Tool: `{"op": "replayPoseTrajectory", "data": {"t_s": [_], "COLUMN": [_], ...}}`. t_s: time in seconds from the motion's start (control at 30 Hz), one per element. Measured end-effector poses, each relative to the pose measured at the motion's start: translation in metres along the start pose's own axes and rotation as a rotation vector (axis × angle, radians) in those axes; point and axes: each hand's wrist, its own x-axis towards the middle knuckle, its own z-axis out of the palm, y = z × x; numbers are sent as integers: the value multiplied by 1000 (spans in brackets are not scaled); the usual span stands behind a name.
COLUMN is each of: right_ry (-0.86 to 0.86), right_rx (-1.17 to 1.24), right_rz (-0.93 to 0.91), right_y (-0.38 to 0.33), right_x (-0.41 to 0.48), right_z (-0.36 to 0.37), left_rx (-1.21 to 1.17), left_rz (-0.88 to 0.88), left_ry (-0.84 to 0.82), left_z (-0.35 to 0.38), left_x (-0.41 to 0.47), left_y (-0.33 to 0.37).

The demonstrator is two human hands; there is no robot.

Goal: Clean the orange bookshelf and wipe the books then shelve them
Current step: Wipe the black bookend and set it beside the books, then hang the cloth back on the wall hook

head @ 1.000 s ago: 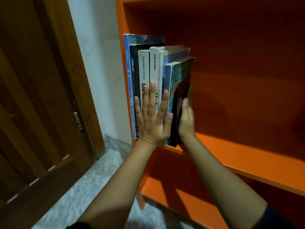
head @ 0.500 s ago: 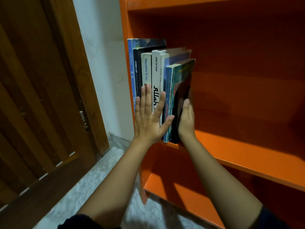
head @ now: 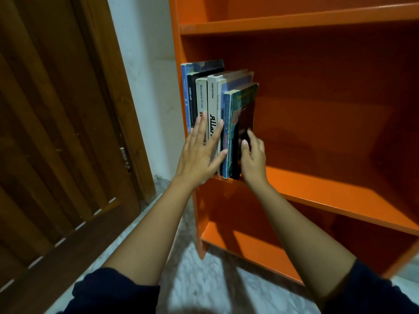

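Several books (head: pixel 213 96) stand upright in a row at the left end of the middle board of the orange bookshelf (head: pixel 328 191). My left hand (head: pixel 201 152) lies flat and spread against the lower spines of the row. My right hand (head: pixel 252 155) is at the right end of the row, fingers on the cover of the last, green and dark book (head: pixel 243 114); its thumb touches that book's front edge. I cannot tell whether it grips the book or only presses it.
A dark wooden door (head: pixel 56 132) fills the left side, with a white wall strip (head: pixel 147 75) between it and the shelf. Pale marbled floor (head: pixel 199 279) lies below. The shelf boards to the right of the books, above and below are bare.
The view has pulled back and tilted up slightly. My left hand stays flat on the spines. My right hand has slipped lower and outward on the last book's cover.
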Motion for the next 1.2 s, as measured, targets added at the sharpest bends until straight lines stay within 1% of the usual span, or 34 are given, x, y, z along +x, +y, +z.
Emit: {"op": "replayPoseTrajectory", "data": {"t_s": [0.13, 0.23, 0.37, 0.47, 0.57, 0.67, 0.73, 0.8, 0.83, 0.9, 0.93, 1.03, 1.07, 1.1, 1.2], "right_ry": [-115, -188, -173, -187, -294, -512, -646, -752, -813, -913, -947, -991, -986, -982, -1014], "right_rx": [-128, -218, -375, -443, -481, -532, -576, -616, -633, -646, -648, -643, -636, -631, -690], "right_rz": [10, 19, -61, -89, 14, 224, 361, 457, 486, 534, 573, 620, 640, 654, 569], "right_y": [-9, -19, -17, 13, 61, 112, 141, 166, 178, 199, 208, 235, 242, 247, 256], "right_x": [-11, -22, -55, -101, -157, -210, -242, -269, -281, -303, -313, -338, -345, -350, -361], "right_z": [-14, -21, -23, -15, -5, 3, 6, 9, 11, 15, 17, 26, 29, 33, 48], "left_rx": [-31, -5, -21, -47, -71, -84, -96, -97, -102, -124, -123, -153, -201, -240, -325], "left_rz": [-40, -62, -98, -147, -217, -288, -323, -341, -357, -375, -390, -524, -571, -598, -663], "left_ry": [-136, -263, -369, -481, -622, -785, -850, -924, -947, -894, -898, -1137, -1151, -1124, -1044], "left_z": [-27, -39, -38, -13, 27, 68, 95, 120, 133, 160, 171, 195, 201, 204, 213], "left_x": [-11, -22, -52, -96, -155, -218, -258, -293, -309, -340, -353, -390, -400, -408, -429], "left_y": [11, 17, 25, 23, 14, 2, -4, -8, -10, -14, -16, -20, -22, -22, -19]}}
